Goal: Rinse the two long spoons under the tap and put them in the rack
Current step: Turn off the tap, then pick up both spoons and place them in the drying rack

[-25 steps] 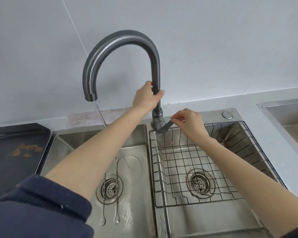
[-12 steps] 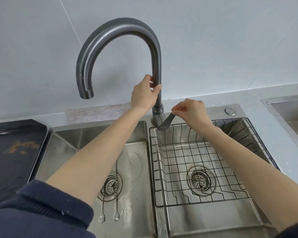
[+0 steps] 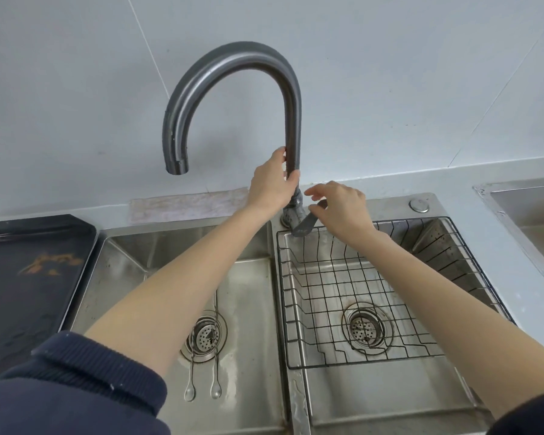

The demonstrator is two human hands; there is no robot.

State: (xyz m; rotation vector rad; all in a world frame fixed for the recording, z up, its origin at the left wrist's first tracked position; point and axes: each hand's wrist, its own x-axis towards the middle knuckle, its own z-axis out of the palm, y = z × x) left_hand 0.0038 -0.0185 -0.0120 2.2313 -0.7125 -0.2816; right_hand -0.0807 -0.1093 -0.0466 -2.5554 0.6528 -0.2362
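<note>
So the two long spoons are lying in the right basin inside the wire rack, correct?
Not quite. The head view shows the two long spoons lying in the left basin, across its drain. The wire rack in the right basin holds nothing.

Home kitchen: steel double sink [image 3: 252, 296], gooseneck tap [image 3: 233, 73], wire dish rack [image 3: 358, 296], tiled wall [image 3: 390, 73].

Two thin, shiny long spoons [image 3: 203, 365] lie side by side in the left basin, bowls toward 6 o'clock, handles crossing the drain. The black wire rack [image 3: 387, 309] fills the right basin. The tap [image 3: 233, 98] runs dry.
</note>
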